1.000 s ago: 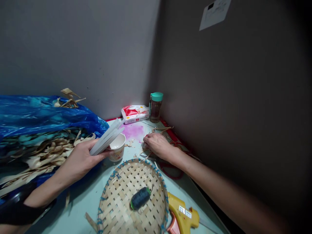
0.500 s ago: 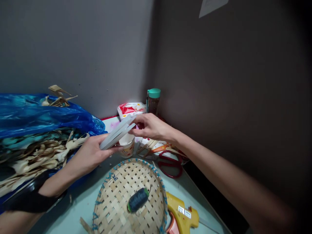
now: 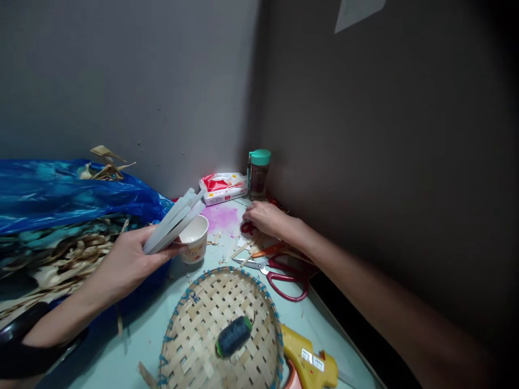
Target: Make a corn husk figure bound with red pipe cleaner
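While L hand (image 3: 130,258), beyond & left of woven tray (image 3: 198,329), is clamped on translucent sticks (image 3: 173,226), paper cup (image 3: 197,242) stands just past tray's far-left rim; cup/finger contact unclear. Spool (image 3: 234,336) lies in tray. R hand (image 3: 267,219) low over counter (image 3: 135,343), well beyond tray's right half; fingers bent, can't tell if gripping. Red-handled scissors (image 3: 276,275) just off tray's far-right rim, glue gun (image 3: 310,356) at its right. Step (judged): L holds sticks, R fetches. Next move calls for firm L grip, precise R fingertips.
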{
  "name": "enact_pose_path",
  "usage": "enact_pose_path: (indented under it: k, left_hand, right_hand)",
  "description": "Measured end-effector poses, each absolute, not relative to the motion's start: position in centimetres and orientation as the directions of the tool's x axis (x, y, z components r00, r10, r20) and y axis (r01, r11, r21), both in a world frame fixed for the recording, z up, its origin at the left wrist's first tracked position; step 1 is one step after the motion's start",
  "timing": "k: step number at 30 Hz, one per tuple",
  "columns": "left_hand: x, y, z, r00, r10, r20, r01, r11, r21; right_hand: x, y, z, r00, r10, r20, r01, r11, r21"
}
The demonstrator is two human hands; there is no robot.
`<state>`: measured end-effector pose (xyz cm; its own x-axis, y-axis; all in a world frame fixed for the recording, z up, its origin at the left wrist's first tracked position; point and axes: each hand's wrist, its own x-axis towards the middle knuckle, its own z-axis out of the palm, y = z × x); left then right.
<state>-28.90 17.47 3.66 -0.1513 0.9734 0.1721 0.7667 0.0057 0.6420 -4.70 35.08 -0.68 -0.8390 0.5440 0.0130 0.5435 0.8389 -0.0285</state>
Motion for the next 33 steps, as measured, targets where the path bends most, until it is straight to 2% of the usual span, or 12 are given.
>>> enact_pose_path:
  k: [2,6,14,16,18,20,22,23,25,27,30,33]
  left_hand:
    - [-29.0,17.5,3.5,-0.145,0.979,0.146,0.762,0.016,0.648]
    - [-29.2,17.4,3.1,-0.156,0.979,0.129,0.764,0.036,0.644]
    - [-28.7,17.4,3.1,-0.064,0.988,0.138,0.789,-0.035,0.613]
    - [-28.6,17.6,2.9,-0.047,0.991,0.122,0.791,-0.038,0.611]
    - [-28.4,17.9,2.5,-0.035,0.994,0.105,0.785,-0.037,0.618]
    - [-28.2,18.3,2.1,-0.009,0.996,0.089,0.768,-0.05,0.639]
    - [-27.8,18.8,1.8,0.02,0.996,0.083,0.744,-0.071,0.665]
    - [-27.6,19.1,1.6,0.03,0.996,0.079,0.733,-0.076,0.676]
    - [-27.1,19.5,1.4,0.038,0.997,0.067,0.724,-0.074,0.686]
    - [-26.7,19.7,1.3,0.042,0.997,0.062,0.729,-0.073,0.68]
    - [-26.5,19.8,1.2,0.063,0.996,0.07,0.737,-0.094,0.669]
    - [-26.7,19.6,1.0,0.064,0.996,0.065,0.728,-0.091,0.68]
  right_hand:
    - [-5.0,35.7,-1.9,-0.847,0.53,-0.037,0.527,0.847,0.076]
    - [-5.3,36.6,-2.6,-0.874,0.482,-0.054,0.471,0.87,0.147]
    - [-5.7,37.5,-2.5,-0.842,0.538,-0.039,0.533,0.842,0.084]
    - [-5.6,37.8,-2.0,-0.846,0.533,0.028,0.531,0.846,-0.052]
    - [-5.0,37.9,-0.8,-0.832,0.525,0.179,0.462,0.835,-0.298]
    - [-4.1,37.4,1.3,-0.773,0.526,0.356,0.293,0.793,-0.534]
    - [-2.8,36.4,3.8,-0.735,0.518,0.437,0.142,0.748,-0.648]
    - [-2.1,35.7,5.0,-0.75,0.512,0.419,0.128,0.734,-0.667]
    - [-0.6,34.1,6.9,-0.823,0.492,0.283,0.217,0.733,-0.644]
    - [0.7,32.8,7.6,-0.882,0.468,0.044,0.376,0.759,-0.532]
    - [2.2,32.0,6.3,-0.808,0.503,-0.307,0.581,0.769,-0.267]
    - [3.2,32.3,4.2,-0.722,0.552,-0.417,0.657,0.736,-0.163]
